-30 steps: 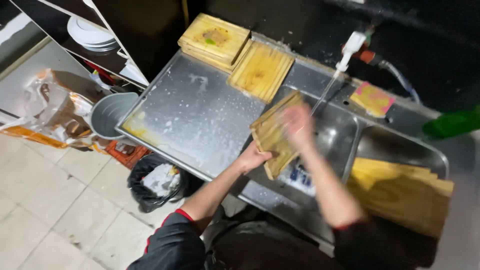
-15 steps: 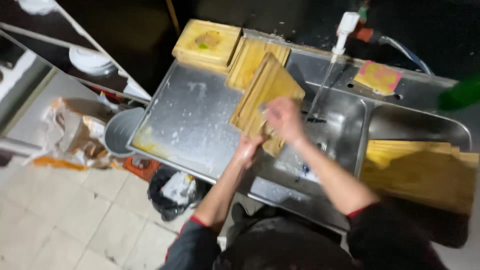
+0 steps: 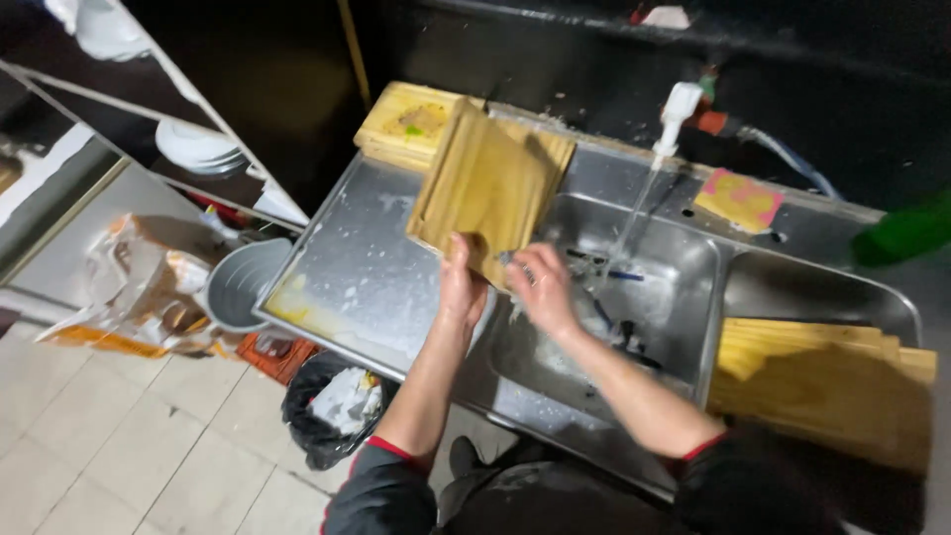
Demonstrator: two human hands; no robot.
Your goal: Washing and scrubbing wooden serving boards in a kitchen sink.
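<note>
Over sink (image 3: 693,260), hands (image 3: 463,282) grip board (image 3: 485,183).

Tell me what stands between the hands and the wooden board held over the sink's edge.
Nothing visible does. The left hand already grips the wooden board at its near edge, and the right hand touches the same edge beside it. The water stream from the tap falls to their right, clear of both.
</note>
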